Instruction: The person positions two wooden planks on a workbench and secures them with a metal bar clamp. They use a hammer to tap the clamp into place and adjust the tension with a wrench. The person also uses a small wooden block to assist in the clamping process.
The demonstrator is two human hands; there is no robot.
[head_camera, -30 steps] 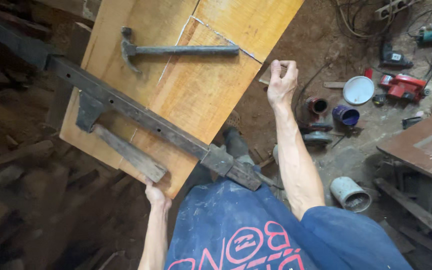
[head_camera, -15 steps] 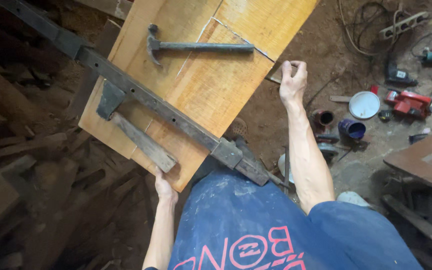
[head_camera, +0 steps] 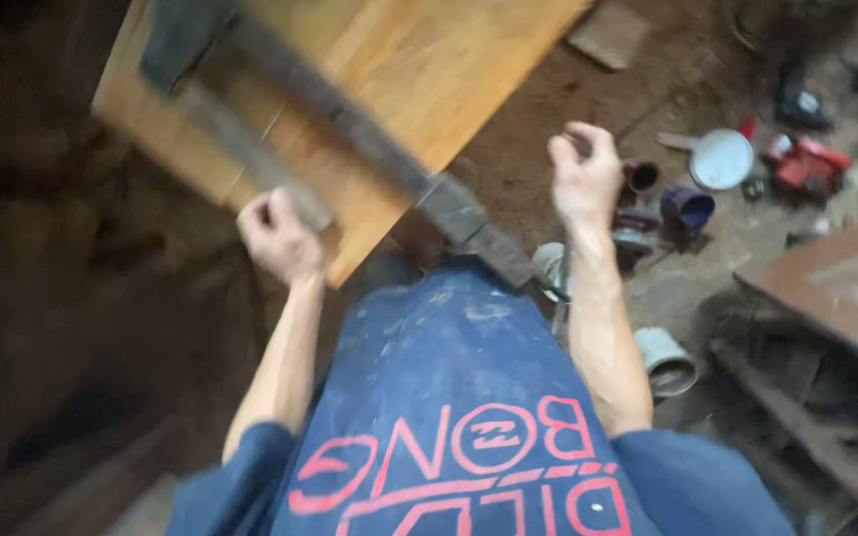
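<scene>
The picture is blurred, but the main shapes read clearly. A wooden panel (head_camera: 399, 89) lies tilted in front of the person, its near corner pointing toward their body. A long dark metal clamp (head_camera: 350, 129) runs slantwise across it from upper left to lower right, and its end sticks out past the panel's edge, just above the blue shirt (head_camera: 459, 397).

The left hand (head_camera: 275, 238) is at the panel's near edge, fingers curled tight around the lower end of a grey bar (head_camera: 240, 149) that lies on the wood beside the clamp. The right hand (head_camera: 586, 174) is up in the air to the right of the panel, well clear of the wood, fingers drawn in to a loose fist; whether anything small sits inside it I cannot tell.

On the dirt floor to the right lie a white lid (head_camera: 722, 159), a dark purple cup (head_camera: 687, 210), a red tool (head_camera: 808, 164) and a pale pipe piece (head_camera: 667, 362). A brown board (head_camera: 836, 288) slants in at the far right.
</scene>
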